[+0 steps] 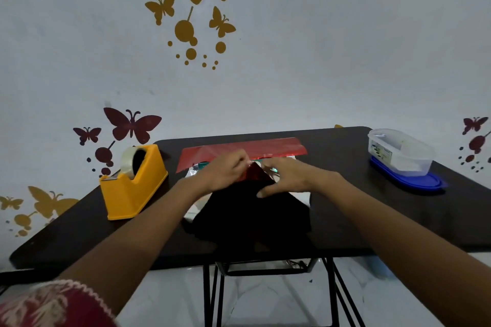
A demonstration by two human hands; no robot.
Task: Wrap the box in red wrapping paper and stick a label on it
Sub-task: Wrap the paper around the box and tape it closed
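Note:
The red wrapping paper point(240, 151) lies flat across the far middle of the dark table point(345, 207), its silver underside showing at the edges. Its near part is folded up into a dark, shadowed triangular flap point(252, 210) that covers the box, so the box itself is hidden. My left hand point(225, 174) pinches the tip of the flap from the left. My right hand point(288, 176) lies on the flap from the right, with the thumb pressing on the dark paper. No label is in view.
A yellow tape dispenser point(132, 186) with a roll of clear tape stands at the table's left. A clear plastic container point(398, 152) sits on a blue lid point(414, 180) at the far right. The wall behind carries butterfly stickers.

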